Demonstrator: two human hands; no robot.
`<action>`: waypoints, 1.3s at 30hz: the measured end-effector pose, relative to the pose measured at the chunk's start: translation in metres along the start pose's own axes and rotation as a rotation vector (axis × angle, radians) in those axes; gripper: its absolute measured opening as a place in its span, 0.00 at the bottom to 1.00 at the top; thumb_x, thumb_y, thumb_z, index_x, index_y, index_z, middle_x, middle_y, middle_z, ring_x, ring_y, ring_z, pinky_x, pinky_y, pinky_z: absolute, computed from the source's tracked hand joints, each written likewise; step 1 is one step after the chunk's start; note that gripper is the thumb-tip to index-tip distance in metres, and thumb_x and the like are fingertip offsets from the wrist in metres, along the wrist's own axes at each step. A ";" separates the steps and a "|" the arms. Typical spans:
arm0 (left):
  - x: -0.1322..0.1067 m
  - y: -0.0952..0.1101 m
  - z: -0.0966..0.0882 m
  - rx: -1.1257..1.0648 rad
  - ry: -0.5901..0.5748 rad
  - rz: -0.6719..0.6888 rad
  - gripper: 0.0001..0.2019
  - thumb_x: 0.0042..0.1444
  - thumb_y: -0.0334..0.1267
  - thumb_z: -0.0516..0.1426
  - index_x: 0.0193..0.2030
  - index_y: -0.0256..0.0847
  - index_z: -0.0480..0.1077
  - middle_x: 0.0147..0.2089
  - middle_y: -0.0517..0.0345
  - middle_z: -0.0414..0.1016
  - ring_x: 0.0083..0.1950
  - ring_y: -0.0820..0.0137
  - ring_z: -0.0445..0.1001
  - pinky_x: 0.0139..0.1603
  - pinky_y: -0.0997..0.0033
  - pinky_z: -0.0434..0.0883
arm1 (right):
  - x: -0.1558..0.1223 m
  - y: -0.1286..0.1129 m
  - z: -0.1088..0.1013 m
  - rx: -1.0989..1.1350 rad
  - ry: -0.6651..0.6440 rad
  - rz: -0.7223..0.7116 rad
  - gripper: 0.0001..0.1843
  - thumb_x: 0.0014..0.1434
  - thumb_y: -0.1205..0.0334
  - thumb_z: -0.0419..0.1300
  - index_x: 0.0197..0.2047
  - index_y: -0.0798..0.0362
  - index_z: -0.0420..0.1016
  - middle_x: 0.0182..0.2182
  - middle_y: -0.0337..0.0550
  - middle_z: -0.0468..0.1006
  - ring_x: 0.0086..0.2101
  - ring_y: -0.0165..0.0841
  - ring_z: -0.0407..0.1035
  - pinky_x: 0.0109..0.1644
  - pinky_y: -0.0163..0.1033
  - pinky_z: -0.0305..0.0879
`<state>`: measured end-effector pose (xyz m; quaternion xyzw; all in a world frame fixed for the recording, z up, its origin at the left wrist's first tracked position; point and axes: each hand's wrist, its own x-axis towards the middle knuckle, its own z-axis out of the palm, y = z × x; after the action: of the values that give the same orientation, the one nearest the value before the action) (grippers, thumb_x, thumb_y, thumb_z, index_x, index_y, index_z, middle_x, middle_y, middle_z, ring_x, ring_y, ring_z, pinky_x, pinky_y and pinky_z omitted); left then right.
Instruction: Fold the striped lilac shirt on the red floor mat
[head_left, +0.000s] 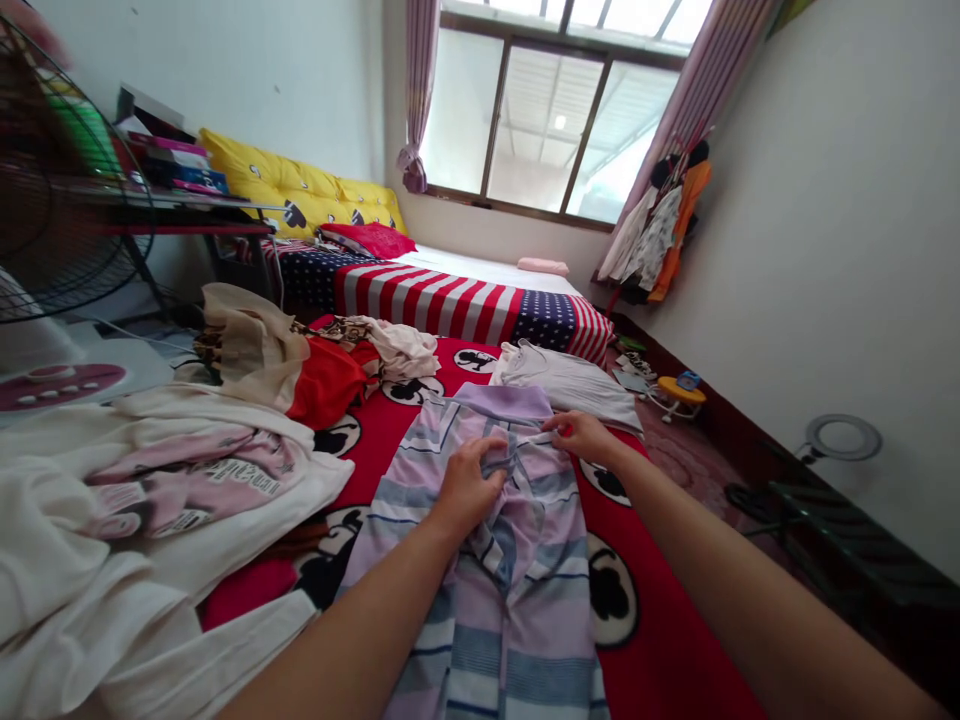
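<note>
Striped trousers [540, 590] in lavender, grey-blue and white lie front up on a red bedspread, legs toward me and a plain lavender waist part at the far end. My left hand [469, 490] rests on their upper front, thumb and forefinger curled around a fold of cloth near the middle seam. At the upper right edge, just below the waist, my right hand [585, 437] pinches the fabric between thumb and fingers. A folded pale grey garment [577, 380] lies just beyond the trousers.
A white top with a pink print [225, 480] spreads out at left, with a beige and red clothing pile [315, 370] behind it. A fan [67, 200] stands at far left. Beyond is a bed with a stars-and-stripes cover [442, 300]; a yellow stool [681, 392] stands right.
</note>
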<state>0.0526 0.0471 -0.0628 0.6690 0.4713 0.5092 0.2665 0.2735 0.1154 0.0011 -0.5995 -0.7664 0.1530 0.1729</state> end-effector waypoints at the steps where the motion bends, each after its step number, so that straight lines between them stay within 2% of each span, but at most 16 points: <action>1: 0.000 0.000 0.000 -0.007 0.002 0.010 0.19 0.44 0.23 0.58 0.44 0.41 0.73 0.46 0.54 0.76 0.49 0.64 0.73 0.54 0.63 0.69 | 0.003 0.003 -0.005 -0.005 -0.052 0.002 0.11 0.45 0.67 0.63 0.35 0.55 0.81 0.27 0.38 0.78 0.28 0.28 0.68 0.34 0.31 0.62; 3: -0.001 0.001 0.001 -0.026 0.002 0.033 0.19 0.44 0.22 0.57 0.43 0.42 0.74 0.44 0.55 0.76 0.47 0.65 0.74 0.53 0.64 0.70 | 0.005 0.011 -0.019 -0.013 -0.141 0.028 0.06 0.44 0.64 0.64 0.28 0.56 0.80 0.21 0.37 0.75 0.24 0.27 0.66 0.28 0.30 0.59; 5: 0.000 0.003 0.001 -0.047 0.004 0.058 0.19 0.44 0.22 0.57 0.43 0.42 0.74 0.43 0.55 0.76 0.46 0.66 0.73 0.52 0.66 0.70 | 0.004 0.021 -0.032 -0.018 -0.203 0.069 0.07 0.46 0.62 0.63 0.26 0.57 0.78 0.18 0.37 0.73 0.21 0.26 0.64 0.24 0.30 0.57; 8: 0.002 0.005 0.000 -0.085 0.025 0.079 0.18 0.44 0.21 0.56 0.41 0.40 0.74 0.42 0.55 0.75 0.46 0.68 0.73 0.51 0.68 0.70 | 0.001 0.031 -0.045 -0.015 -0.234 0.143 0.09 0.48 0.59 0.61 0.28 0.57 0.78 0.19 0.39 0.75 0.21 0.27 0.66 0.23 0.29 0.57; 10: 0.004 0.005 -0.002 -0.097 0.054 0.069 0.17 0.45 0.20 0.56 0.40 0.40 0.75 0.42 0.54 0.74 0.45 0.68 0.73 0.50 0.69 0.70 | -0.002 0.036 -0.044 -0.022 -0.209 0.182 0.10 0.50 0.58 0.60 0.29 0.57 0.77 0.21 0.41 0.76 0.24 0.28 0.68 0.24 0.29 0.59; 16: 0.010 -0.001 -0.008 -0.041 0.144 -0.089 0.16 0.46 0.20 0.55 0.39 0.39 0.75 0.42 0.54 0.76 0.46 0.67 0.74 0.51 0.66 0.71 | -0.006 0.040 -0.017 -0.147 -0.042 0.285 0.10 0.49 0.59 0.60 0.27 0.57 0.77 0.22 0.46 0.77 0.26 0.34 0.70 0.27 0.34 0.58; 19: 0.012 -0.005 -0.008 -0.039 0.135 -0.151 0.17 0.47 0.20 0.54 0.41 0.39 0.75 0.45 0.53 0.77 0.48 0.66 0.75 0.54 0.64 0.71 | -0.007 0.027 -0.003 -0.233 0.142 0.307 0.11 0.50 0.63 0.57 0.36 0.56 0.78 0.35 0.51 0.79 0.36 0.40 0.72 0.33 0.37 0.60; 21: 0.012 -0.008 -0.007 -0.079 0.118 -0.170 0.19 0.48 0.20 0.52 0.43 0.39 0.75 0.46 0.54 0.78 0.49 0.66 0.75 0.55 0.64 0.70 | -0.008 0.011 0.006 -0.272 0.279 0.232 0.13 0.52 0.65 0.55 0.40 0.54 0.77 0.42 0.49 0.78 0.41 0.39 0.71 0.38 0.37 0.61; 22: 0.012 -0.009 -0.006 -0.104 0.110 -0.179 0.19 0.48 0.20 0.52 0.44 0.39 0.75 0.47 0.54 0.78 0.49 0.67 0.75 0.56 0.65 0.70 | -0.008 0.002 0.011 -0.269 0.306 0.175 0.13 0.54 0.64 0.55 0.41 0.52 0.77 0.43 0.47 0.77 0.41 0.37 0.71 0.39 0.36 0.61; 25: 0.013 -0.011 -0.005 -0.162 0.096 -0.192 0.19 0.49 0.20 0.52 0.45 0.38 0.74 0.47 0.53 0.78 0.48 0.67 0.76 0.55 0.65 0.71 | -0.010 -0.018 0.023 -0.217 0.200 0.026 0.13 0.54 0.55 0.59 0.41 0.50 0.77 0.39 0.42 0.78 0.37 0.33 0.71 0.37 0.34 0.60; 27: 0.013 -0.010 -0.007 -0.161 0.097 -0.191 0.19 0.49 0.20 0.52 0.46 0.38 0.74 0.47 0.53 0.78 0.47 0.67 0.76 0.53 0.66 0.71 | -0.012 -0.024 0.028 -0.226 0.134 -0.002 0.13 0.53 0.52 0.61 0.38 0.50 0.78 0.38 0.42 0.78 0.35 0.33 0.71 0.36 0.34 0.58; 30: 0.013 -0.002 -0.014 -0.036 0.092 -0.176 0.19 0.48 0.21 0.53 0.45 0.39 0.74 0.46 0.53 0.78 0.46 0.66 0.76 0.50 0.67 0.72 | -0.015 -0.022 0.026 -0.244 0.167 0.065 0.12 0.53 0.51 0.59 0.31 0.51 0.77 0.34 0.42 0.79 0.33 0.32 0.70 0.32 0.34 0.55; 35: 0.014 0.014 -0.030 0.414 0.028 -0.141 0.16 0.52 0.26 0.52 0.43 0.45 0.76 0.44 0.53 0.78 0.46 0.58 0.75 0.46 0.62 0.70 | -0.022 -0.018 0.019 -0.277 0.232 0.149 0.13 0.54 0.51 0.57 0.32 0.51 0.76 0.29 0.42 0.78 0.32 0.33 0.70 0.30 0.35 0.52; 39: 0.016 0.013 -0.041 0.580 0.009 -0.203 0.18 0.54 0.27 0.50 0.47 0.44 0.75 0.44 0.48 0.77 0.45 0.54 0.75 0.44 0.60 0.70 | -0.028 -0.014 0.020 -0.316 0.285 0.209 0.12 0.54 0.54 0.57 0.34 0.52 0.76 0.29 0.44 0.78 0.34 0.36 0.70 0.32 0.36 0.53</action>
<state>0.0199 0.0512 -0.0310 0.6644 0.6626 0.3272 0.1121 0.2589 0.0849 -0.0126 -0.7109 -0.6823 -0.0378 0.1664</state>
